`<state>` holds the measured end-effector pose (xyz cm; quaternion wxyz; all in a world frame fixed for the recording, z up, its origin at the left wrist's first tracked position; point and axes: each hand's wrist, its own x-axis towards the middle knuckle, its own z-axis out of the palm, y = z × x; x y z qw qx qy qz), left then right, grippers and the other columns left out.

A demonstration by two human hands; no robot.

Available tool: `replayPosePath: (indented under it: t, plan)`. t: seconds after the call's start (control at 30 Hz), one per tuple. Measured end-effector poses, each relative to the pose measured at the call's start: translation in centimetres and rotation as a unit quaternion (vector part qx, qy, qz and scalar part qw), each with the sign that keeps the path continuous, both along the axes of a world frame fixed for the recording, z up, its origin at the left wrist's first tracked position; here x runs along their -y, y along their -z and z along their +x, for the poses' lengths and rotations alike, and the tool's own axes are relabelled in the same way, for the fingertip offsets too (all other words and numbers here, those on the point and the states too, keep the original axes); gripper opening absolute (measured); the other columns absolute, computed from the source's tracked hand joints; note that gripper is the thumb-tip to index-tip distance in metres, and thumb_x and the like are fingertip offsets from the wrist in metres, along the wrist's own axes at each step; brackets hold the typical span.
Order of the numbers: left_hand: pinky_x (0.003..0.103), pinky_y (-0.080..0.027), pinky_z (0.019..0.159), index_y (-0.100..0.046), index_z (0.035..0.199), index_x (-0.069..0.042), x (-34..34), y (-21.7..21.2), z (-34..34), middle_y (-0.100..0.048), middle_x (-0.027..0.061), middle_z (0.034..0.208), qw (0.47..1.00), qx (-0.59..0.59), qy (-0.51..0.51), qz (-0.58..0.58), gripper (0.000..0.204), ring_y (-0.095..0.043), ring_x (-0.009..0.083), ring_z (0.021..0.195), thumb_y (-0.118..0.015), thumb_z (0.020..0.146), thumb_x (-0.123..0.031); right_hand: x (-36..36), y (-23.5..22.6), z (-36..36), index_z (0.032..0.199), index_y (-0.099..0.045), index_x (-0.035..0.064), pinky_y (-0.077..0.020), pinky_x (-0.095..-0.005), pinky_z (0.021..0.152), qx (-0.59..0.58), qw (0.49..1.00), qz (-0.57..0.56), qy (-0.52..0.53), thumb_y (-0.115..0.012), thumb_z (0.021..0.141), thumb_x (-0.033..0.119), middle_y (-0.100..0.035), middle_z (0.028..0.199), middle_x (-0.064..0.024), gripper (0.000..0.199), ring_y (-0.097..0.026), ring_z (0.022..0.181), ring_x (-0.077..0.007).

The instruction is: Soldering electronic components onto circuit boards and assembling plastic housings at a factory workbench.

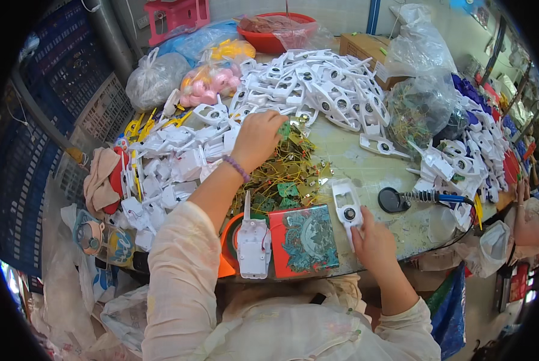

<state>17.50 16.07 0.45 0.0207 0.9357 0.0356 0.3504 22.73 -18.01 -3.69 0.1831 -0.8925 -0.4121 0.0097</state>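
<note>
My left hand (pixel 258 139) is over the far end of a heap of small green circuit boards with yellowish wires (pixel 288 171). Its fingers are bent together at a small green circuit board (pixel 285 130), partly hidden by the hand. In my right hand (pixel 376 239) is a white plastic housing half (pixel 345 201), with a rectangular opening and a dark round part in it; thumb and fingers grip its narrow lower end. Between my arms, a white handle-shaped housing (pixel 254 246) with a thin upright tip lies beside a red box with a worn, teal-flecked top (pixel 305 240).
White housings (pixel 317 84) are piled at the back, with more white parts (pixel 173 162) on the left. A soldering iron (pixel 444 197) rests near a black round holder (pixel 393 200) at right. Behind stand a red basin (pixel 275 37), plastic bags (pixel 155 78) and a cardboard box (pixel 365 48).
</note>
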Motion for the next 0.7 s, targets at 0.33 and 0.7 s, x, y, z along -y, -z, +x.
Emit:
replayPosePath:
  t: [0.33,0.7]
  plan:
    - [0.035,-0.053,0.094,-0.057,0.130,-0.004,7.4,-4.1,-7.9,-0.066,0.0106,0.119,0.630,-0.079,0.159,-0.756,0.038,-0.066,0.0205,0.105,-0.063,0.096,-0.020,-2.5,-3.2,-1.0,0.117,-0.062,0.0026,-0.0504,-0.0396,0.078,0.028,0.905,0.380,-0.186,-0.074,0.079,0.003,-0.065,0.103,-0.0157,0.040,-0.062,0.094,-0.0332]
    - [0.034,-0.056,0.087,-0.057,0.127,-0.005,11.2,-4.2,-12.6,-0.066,0.0074,0.114,0.491,-0.213,0.145,-0.832,0.040,-0.069,0.0205,0.100,-0.061,0.097,-0.032,-5.1,-8.2,-3.7,0.115,-0.069,0.0112,-0.0475,-0.0439,0.091,0.202,0.846,0.396,-0.295,-0.077,0.072,0.006,-0.059,0.126,-0.0150,0.044,-0.057,0.113,-0.0350]
